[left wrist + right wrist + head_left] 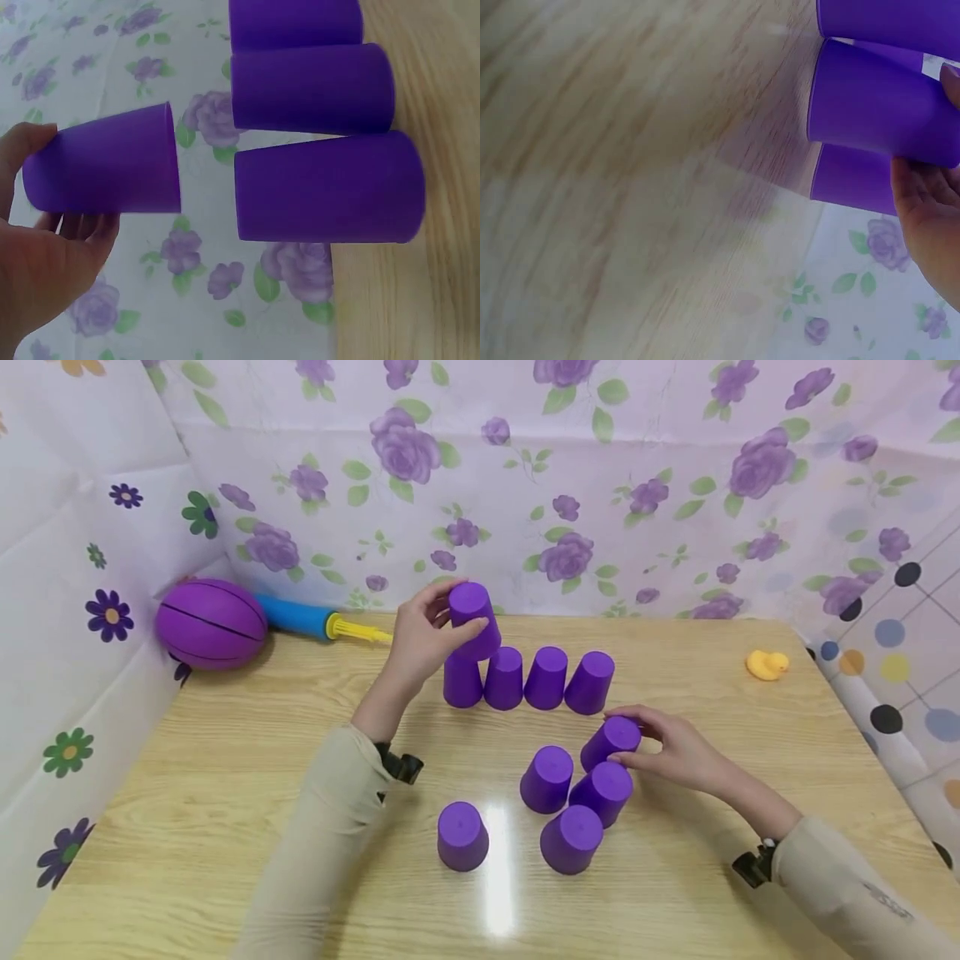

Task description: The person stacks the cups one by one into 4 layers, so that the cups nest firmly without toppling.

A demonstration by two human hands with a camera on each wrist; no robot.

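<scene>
Two hands (420, 639) gripping one purple cup (472, 610) each, other cups (546, 681) alongside, ball (212, 625), pump (296, 616), duck (765, 665)

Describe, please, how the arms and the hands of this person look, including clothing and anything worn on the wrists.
The left sleeve and right sleeve are long and beige; the right one bears a small dark marking, not legible. A black device sits at each wrist, left and right. The left hand and right hand wear no gloves.
</scene>
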